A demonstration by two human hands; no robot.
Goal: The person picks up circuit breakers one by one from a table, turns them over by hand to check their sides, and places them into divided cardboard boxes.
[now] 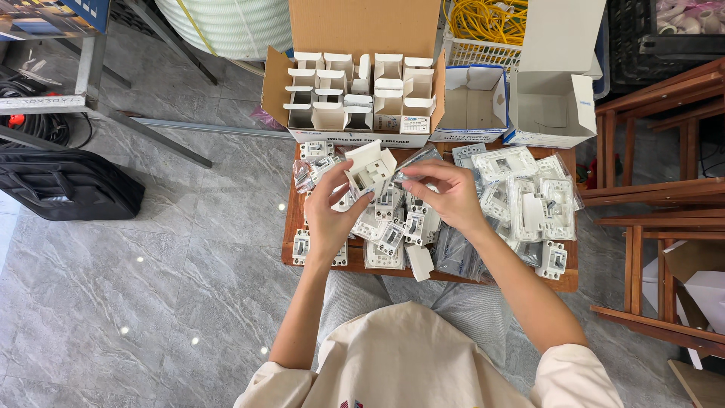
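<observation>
You sit over a low wooden worktop (291, 227) on a grey marble floor (151, 287), looking down at your own two hands. Your left hand (328, 215) holds a small white cardboard box (370, 168) with its flap open, fingers curled around its lower side, raised just above the worktop's middle. Your right hand (449, 193) reaches in from the right, fingertips pinched narrow on something small and clear beside the box's mouth; what it is cannot be made out. Under both hands lies a heap of white circuit breakers (393, 230), some in clear bags. To the right of them lie white switch plates (529, 200) in plastic wrap. At the worktop's far edge stands a large open carton (355, 91) filled with rows of small white boxes, and beside it two open white boxes (551, 106). A black bag (64, 185) lies on the floor to your left.
</observation>
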